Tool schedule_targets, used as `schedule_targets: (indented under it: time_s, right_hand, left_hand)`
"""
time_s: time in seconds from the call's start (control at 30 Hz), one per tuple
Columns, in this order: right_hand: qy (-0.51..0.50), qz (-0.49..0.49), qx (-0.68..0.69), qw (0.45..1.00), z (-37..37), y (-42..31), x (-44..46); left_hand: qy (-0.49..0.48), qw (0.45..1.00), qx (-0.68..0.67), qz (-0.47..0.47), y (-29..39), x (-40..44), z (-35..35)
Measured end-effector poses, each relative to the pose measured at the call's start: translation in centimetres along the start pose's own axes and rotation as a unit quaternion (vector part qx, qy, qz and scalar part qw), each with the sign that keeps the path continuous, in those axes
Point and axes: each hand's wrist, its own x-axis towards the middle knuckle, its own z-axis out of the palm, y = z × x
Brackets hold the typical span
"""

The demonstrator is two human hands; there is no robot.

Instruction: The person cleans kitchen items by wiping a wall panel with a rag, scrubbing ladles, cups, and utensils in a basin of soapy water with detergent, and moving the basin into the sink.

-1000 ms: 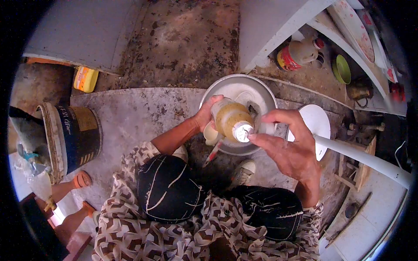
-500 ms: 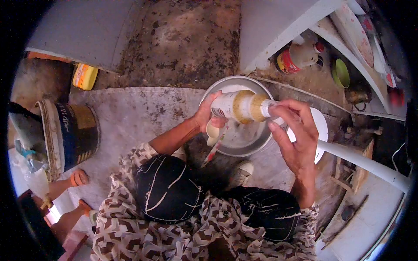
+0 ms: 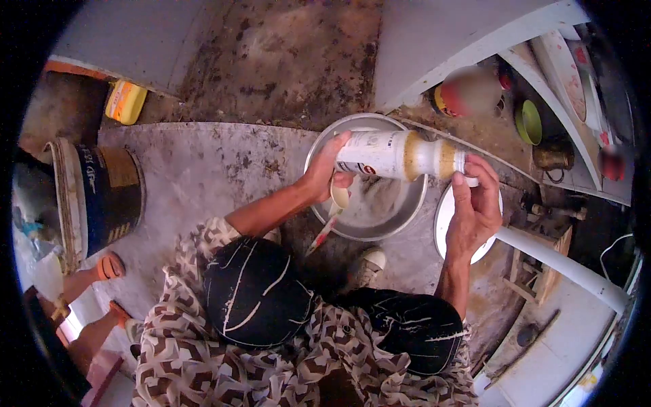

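My left hand (image 3: 327, 168) is wrapped around the base of a white plastic bottle (image 3: 383, 152) with yellowish-brown bands, held sideways over a metal basin (image 3: 415, 217). Directly under my left fingers is a cream spoon (image 3: 340, 197) with a floral handle; whether those fingers grip it too, I cannot tell. At the bottle's neck end, my right hand (image 3: 472, 210) is closed, thumb and fingers pinching the white cap (image 3: 472, 181). Pale, whitish contents show in the basin, partly hidden by the bottle.
A white round lid-like disc (image 3: 444, 224) and a white pipe (image 3: 563, 261) are at the right. Shelves there hold a green bowl (image 3: 528, 122). At the left stand a dark bucket (image 3: 108, 197) and a yellow container (image 3: 126, 102), with another person's feet (image 3: 110, 266) nearby.
The bottle has shifted right and slightly up, its label now showing more. My right hand has closed in around the cap end, and the spoon's angle has turned a little.
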Motion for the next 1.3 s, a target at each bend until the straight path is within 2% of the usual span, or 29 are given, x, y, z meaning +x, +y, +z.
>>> schedule_targets:
  time_s: [0.13,0.33,0.47,0.67,0.73,0.87,0.93,1.07,1.13,1.17,1.2,1.23,1.3]
  right_hand:
    - [0.026,-0.019,0.01,0.999,0.3,0.8,-0.2]
    - [0.02,0.035,0.053,0.998,0.1,1.4,-0.4]
    - [0.009,0.026,0.092,0.995,-0.3,2.5,-0.5]
    - [-0.018,0.168,0.212,0.962,-1.9,3.3,-0.5]
    - [-0.026,0.156,0.213,0.964,-2.3,3.3,-0.5]
    - [-0.021,0.137,0.21,0.968,-2.7,3.2,-0.7]
    - [-0.008,0.169,0.235,0.957,-3.1,2.9,-0.7]
    - [0.029,0.264,0.226,0.937,-5.0,4.4,-2.0]
    - [-0.012,0.275,0.078,0.958,-6.0,6.1,-3.3]
    - [0.002,0.31,0.076,0.948,-6.3,6.9,-4.0]
    - [-0.003,0.296,0.096,0.95,-7.1,9.0,-5.4]
    - [-0.025,0.282,0.047,0.958,-7.6,9.8,-5.9]
    - [-0.042,0.277,-0.02,0.96,-8.8,11.1,-6.9]
  left_hand:
    - [0.043,0.999,-0.008,0.002,0.0,-0.1,0.5]
    - [0.024,0.999,-0.012,-0.016,-0.3,0.4,-0.5]
    - [0.009,0.999,0.029,0.034,-0.3,0.7,-1.1]
    - [0.035,0.984,0.138,0.111,0.8,0.2,-1.1]
    - [0.072,0.976,0.166,0.12,1.0,0.2,-0.8]
    - [0.053,0.975,0.173,0.127,1.6,-0.2,0.0]
    - [0.055,0.973,0.174,0.14,1.7,-0.4,0.7]
    - [0.022,0.991,0.116,0.064,2.0,-0.2,1.2]
    - [0.02,0.993,0.109,0.05,1.9,-0.3,1.8]
    - [0.027,0.992,0.114,0.045,1.8,0.0,1.7]
    - [0.032,0.992,0.12,0.037,1.4,0.3,1.2]
    - [0.03,0.991,0.127,0.023,1.1,0.7,1.2]
    - [-0.01,0.995,0.077,-0.061,1.4,0.5,1.4]
